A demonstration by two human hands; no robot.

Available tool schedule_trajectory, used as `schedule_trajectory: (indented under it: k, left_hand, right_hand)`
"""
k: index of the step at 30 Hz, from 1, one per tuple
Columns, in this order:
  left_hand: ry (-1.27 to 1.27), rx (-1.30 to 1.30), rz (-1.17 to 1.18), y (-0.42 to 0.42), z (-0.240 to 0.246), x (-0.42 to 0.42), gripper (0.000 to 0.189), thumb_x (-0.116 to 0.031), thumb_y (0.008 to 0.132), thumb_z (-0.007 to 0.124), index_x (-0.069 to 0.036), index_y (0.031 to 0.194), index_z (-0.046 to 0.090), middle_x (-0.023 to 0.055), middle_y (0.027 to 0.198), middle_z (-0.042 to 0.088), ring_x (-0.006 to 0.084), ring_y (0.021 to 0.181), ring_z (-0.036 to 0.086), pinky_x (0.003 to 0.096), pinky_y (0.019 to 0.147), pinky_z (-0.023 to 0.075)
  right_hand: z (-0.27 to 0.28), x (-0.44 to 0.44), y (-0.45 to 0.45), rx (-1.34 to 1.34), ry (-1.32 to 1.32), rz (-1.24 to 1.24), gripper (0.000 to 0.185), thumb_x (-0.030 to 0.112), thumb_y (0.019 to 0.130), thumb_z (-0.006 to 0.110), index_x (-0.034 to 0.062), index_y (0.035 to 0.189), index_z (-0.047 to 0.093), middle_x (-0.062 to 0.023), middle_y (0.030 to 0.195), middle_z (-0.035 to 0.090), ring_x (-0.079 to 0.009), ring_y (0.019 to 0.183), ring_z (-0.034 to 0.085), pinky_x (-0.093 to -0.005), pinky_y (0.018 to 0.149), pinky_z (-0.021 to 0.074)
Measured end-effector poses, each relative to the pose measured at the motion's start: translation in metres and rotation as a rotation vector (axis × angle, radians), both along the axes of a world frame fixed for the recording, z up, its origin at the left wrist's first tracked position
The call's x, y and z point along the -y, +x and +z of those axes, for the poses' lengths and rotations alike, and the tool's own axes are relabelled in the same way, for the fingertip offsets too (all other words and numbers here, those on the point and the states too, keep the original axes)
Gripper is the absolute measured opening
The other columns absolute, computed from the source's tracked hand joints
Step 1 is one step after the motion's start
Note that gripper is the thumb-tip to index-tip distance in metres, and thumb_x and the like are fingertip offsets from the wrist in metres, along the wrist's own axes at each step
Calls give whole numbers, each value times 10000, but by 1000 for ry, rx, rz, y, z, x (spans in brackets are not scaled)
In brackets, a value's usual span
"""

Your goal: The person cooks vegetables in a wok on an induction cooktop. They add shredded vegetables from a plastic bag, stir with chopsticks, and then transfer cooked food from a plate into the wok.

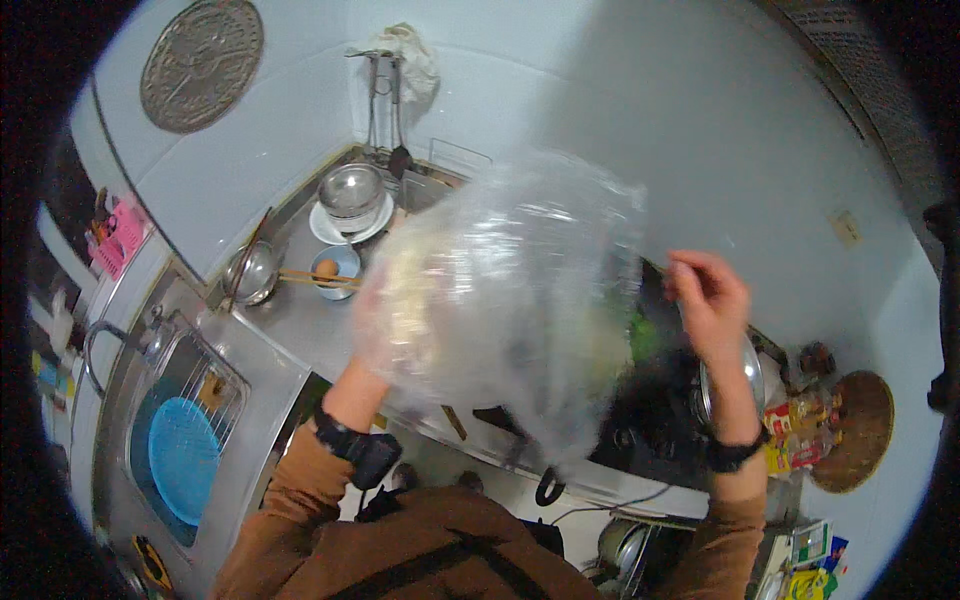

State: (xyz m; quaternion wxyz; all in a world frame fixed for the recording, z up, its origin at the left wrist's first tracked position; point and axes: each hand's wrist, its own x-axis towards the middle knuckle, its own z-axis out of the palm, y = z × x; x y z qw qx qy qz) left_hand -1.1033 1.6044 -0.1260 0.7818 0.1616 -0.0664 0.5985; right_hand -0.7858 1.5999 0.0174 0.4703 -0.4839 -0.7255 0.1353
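A large clear plastic bag [517, 277], blurred by motion, spreads out in front of me. My left hand [375, 322] holds its left side, with something pale yellow showing through the plastic beside the fingers; the fingers are partly hidden. To the right of the bag my right hand [709, 304] is raised over the stove side, fingers curled and thumb near the forefinger, with nothing visible in it. Green leaves [643, 337] show at the bag's right edge, above the dark stove [660, 420].
Left on the steel counter stand a blue bowl [345, 262] with an egg [325, 270] and chopsticks [300, 277], a metal bowl [255, 274] and stacked bowls [351, 199]. A blue basin [180, 457] lies in the sink. Bottles [806, 427] and a pot lid [739, 382] are at right.
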Motion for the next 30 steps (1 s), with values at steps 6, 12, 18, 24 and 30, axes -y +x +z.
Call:
schedule_trajectory:
  k: [6, 12, 18, 24, 30]
  left_hand:
    - [11, -271, 84, 70, 44, -12, 406, -302, 831, 369, -2, 1099, 424, 141, 1057, 487, 257, 950, 492, 399, 827, 400]
    - [-39, 33, -236, 86, 95, -26, 425, -320, 797, 360, -9, 1069, 459, 154, 1022, 513, 301, 909, 512, 438, 799, 408]
    - [68, -18, -127, 106, 110, -42, 378, -264, 795, 404, 24, 1032, 465, 152, 975, 530, 274, 865, 536, 405, 750, 446]
    - [147, -76, -419, 140, 106, -48, 340, -234, 807, 433, -58, 1097, 424, 109, 1001, 510, 241, 882, 519, 395, 727, 456]
    - [323, -110, -521, 151, 110, -64, 302, -205, 800, 465, -67, 1069, 454, 77, 977, 523, 211, 869, 516, 367, 692, 472]
  right_hand:
    - [51, 22, -44, 653, 68, 371, 74, 15, 672, 563, 14, 746, 559, -84, 631, 535, -171, 578, 526, -235, 543, 421]
    - [48, -11, -18, -284, -333, 175, 54, -10, 704, 526, 13, 670, 490, -12, 625, 510, -80, 611, 495, -261, 551, 420]
    - [62, -10, -7, 156, -340, 118, 286, 30, 700, 543, 13, 978, 480, -52, 853, 556, -141, 771, 521, -278, 677, 436]
    - [74, -32, -19, 494, -106, 329, 526, 184, 682, 619, 78, 1150, 402, -135, 1147, 433, -243, 1030, 427, -347, 866, 350]
    - [42, -67, 2, 706, -210, 107, 603, 301, 685, 596, 101, 1201, 356, -146, 1236, 333, -295, 1143, 305, -354, 960, 235]
